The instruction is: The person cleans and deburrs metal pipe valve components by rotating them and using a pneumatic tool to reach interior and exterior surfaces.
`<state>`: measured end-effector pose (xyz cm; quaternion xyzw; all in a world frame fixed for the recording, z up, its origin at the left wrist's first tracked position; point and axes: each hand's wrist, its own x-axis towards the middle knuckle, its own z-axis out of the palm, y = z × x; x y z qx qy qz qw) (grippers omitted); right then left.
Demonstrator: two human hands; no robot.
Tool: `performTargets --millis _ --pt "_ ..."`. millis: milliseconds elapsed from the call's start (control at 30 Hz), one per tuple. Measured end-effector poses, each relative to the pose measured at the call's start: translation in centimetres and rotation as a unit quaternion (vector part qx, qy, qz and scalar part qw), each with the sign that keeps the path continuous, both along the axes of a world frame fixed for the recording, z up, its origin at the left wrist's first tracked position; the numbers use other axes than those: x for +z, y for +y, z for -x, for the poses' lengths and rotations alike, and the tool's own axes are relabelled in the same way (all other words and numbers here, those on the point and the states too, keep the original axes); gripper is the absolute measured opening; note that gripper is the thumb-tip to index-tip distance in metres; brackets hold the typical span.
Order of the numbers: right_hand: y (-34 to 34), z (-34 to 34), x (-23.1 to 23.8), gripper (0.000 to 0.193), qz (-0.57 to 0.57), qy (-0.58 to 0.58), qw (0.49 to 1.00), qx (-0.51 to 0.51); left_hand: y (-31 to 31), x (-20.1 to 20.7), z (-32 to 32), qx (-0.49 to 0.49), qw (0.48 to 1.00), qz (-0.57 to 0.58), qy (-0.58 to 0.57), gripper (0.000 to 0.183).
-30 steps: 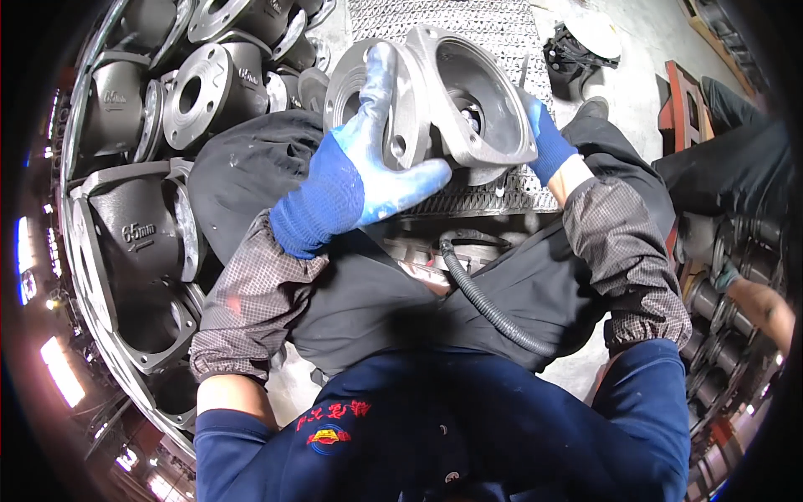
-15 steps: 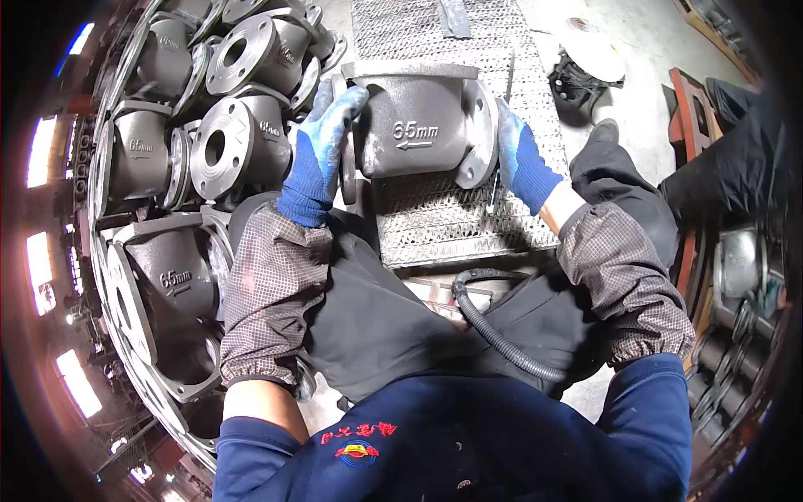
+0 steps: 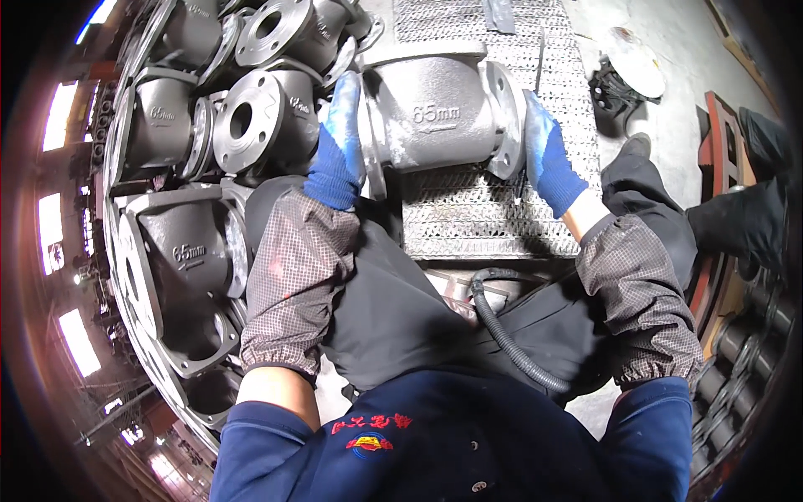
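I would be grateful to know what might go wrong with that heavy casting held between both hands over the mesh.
The grey valve casting is held only at its flanges by the left hand and right hand, so it might slip onto the metal mesh. The left fingers sit near the stacked castings and could get pinched.

I hold a grey cast-metal valve body between my two blue-gloved hands. It lies on its side across the far end of a perforated metal grating, its barrel running left to right, with a round flange at each end. My left hand presses flat against the left flange, and my right hand cups the right flange. Raised cast lettering and an arrow face up towards me on the rounded belly.
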<state>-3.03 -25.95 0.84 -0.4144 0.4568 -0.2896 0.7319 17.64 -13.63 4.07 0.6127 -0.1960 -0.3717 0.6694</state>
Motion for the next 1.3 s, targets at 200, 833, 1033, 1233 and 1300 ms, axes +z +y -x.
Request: performTargets --millis 200,833,1033,1233,1300 --pt "-1.8 0.1 -3.9 0.050 0.077 0.001 0.997 0.001 -1.1 1.2 1.6 0.034 0.996 0.011 0.083 0.037" --pt "-3.3 1.5 -3.7 0.040 -0.066 -0.113 0.990 -0.057 -1.9 -0.2 1.2 -0.084 0.682 0.068 -0.723 0.044" --pt "-2.4 0.7 -1.3 0.045 -0.087 -0.055 0.995 -0.019 -1.6 0.3 1.6 -0.115 0.913 0.053 -0.387 0.040" --pt "-1.0 0.8 -0.6 0.043 -0.048 -0.081 0.995 0.027 -1.1 3.4 2.3 -0.032 0.991 -0.008 0.132 0.045" --pt "-1.5 1.6 -2.3 0.042 -0.061 -0.109 0.992 0.004 -1.6 1.7 1.8 -0.051 0.990 0.006 0.135 0.044"
